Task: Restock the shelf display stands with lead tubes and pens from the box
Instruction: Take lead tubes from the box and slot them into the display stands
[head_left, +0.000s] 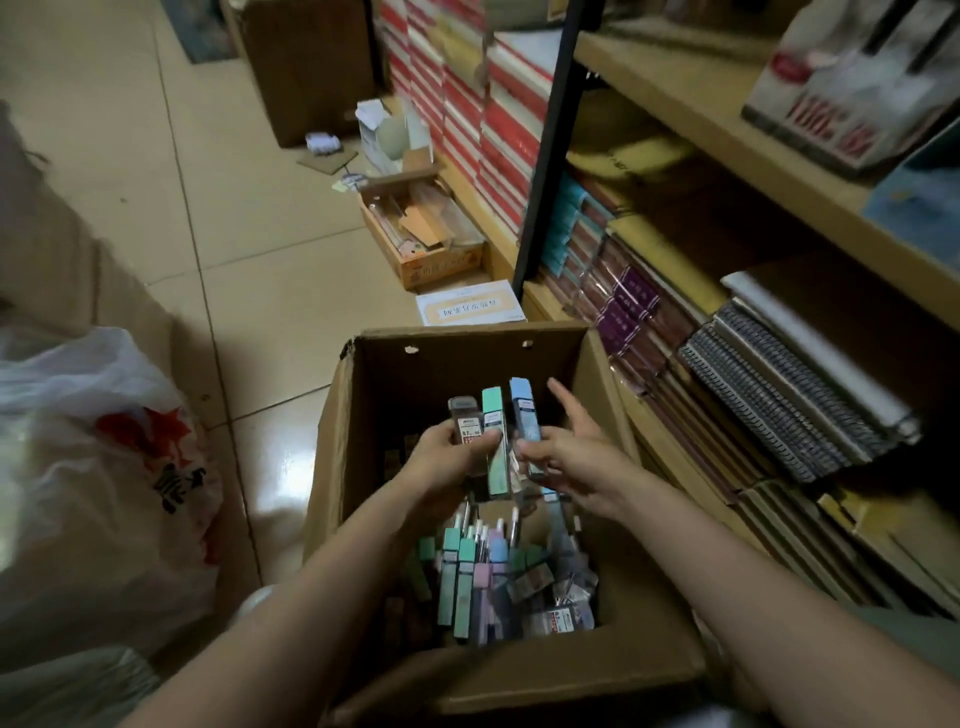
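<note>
I am just starting. My left hand (451, 451) holds a grey and a green lead tube (493, 441) over the box (467, 353). My right hand (563, 457) pinches a blue tube (523, 410), its other fingers spread. The tubes are long, thin and stand upright. Lots more tubes and pens (488, 577) lie in the box. None are on the shelf (701, 98) stands yet, I think.

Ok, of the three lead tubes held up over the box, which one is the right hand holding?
The blue tube, rightmost of the three. The right hand pinches its lower end; the clear grey tube and green tube sit in the left hand.
</note>
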